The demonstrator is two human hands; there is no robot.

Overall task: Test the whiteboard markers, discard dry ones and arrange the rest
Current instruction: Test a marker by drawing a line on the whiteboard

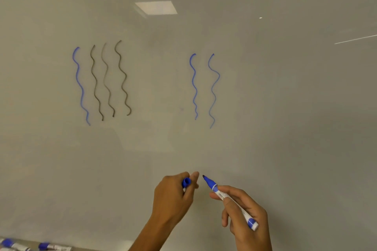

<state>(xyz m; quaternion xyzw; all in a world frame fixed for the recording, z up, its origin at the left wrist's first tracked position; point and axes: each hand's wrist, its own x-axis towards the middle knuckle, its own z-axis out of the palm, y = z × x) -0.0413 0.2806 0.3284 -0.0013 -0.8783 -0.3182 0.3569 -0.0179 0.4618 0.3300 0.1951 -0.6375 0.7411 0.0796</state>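
Note:
My right hand (244, 210) grips an uncapped blue whiteboard marker (228, 199), its dark tip pointing up and left, just off the whiteboard (285, 108). A short gap to the left, my left hand (173, 195) pinches the marker's blue cap (186, 182) between thumb and fingers. Higher on the board are wavy test strokes: one blue line (80, 85) and three dark lines (110, 79) on the left, two blue lines (204, 87) in the middle.
Several capped blue markers (47, 246) lie along the ledge at the bottom left corner. Ceiling lights (156, 7) reflect in the upper board. The right half of the board bears no marks.

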